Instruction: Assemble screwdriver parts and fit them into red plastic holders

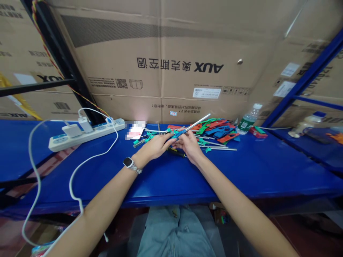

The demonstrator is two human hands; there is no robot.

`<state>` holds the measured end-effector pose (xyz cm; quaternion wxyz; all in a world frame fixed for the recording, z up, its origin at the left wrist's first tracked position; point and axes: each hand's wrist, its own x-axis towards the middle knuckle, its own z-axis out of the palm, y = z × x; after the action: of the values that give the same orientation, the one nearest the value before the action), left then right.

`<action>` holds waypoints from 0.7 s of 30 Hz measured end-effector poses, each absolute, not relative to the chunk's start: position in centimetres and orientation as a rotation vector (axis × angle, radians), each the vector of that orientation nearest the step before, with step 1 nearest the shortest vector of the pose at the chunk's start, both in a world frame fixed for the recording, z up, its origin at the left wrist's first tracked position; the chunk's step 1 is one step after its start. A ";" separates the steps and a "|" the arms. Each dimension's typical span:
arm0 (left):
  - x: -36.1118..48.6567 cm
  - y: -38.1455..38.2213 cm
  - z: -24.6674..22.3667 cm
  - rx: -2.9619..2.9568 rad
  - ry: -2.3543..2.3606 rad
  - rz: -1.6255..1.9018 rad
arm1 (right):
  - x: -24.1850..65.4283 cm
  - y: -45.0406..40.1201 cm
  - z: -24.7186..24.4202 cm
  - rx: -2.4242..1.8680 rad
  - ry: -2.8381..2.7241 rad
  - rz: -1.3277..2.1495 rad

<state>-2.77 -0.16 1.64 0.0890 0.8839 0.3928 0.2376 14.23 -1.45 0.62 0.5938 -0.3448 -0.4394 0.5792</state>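
My left hand [157,145], with a watch on its wrist, has its fingers closed around a blue plastic piece [175,135]. From that piece a silver metal rod [198,122] slants up to the right. My right hand [189,145] grips the same piece from the other side, its fingertips partly hidden. Several thin metal rods [218,147] with green plastic fittings [208,150] lie around and behind both hands. Beneath my hands, a tool with a black and yellow handle [177,153] rests on the blue table [160,178].
Orange, blue and green plastic parts [221,130] are heaped behind my right hand. Farther right stand a clear bottle [247,123] and a small red box [258,132]. At left, a white power strip [88,135] trails cables over the table edge. Large cardboard [174,46] closes off the back.
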 end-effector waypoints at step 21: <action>-2.5 -0.4 2.2 2.574 1.456 0.731 | 13.7 -1.8 1.3 -0.944 -0.892 1.435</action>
<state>-2.51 -0.44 2.21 0.0477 0.8440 0.4775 0.2397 13.72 -1.82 1.33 0.5672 -0.4016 -0.3796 0.6107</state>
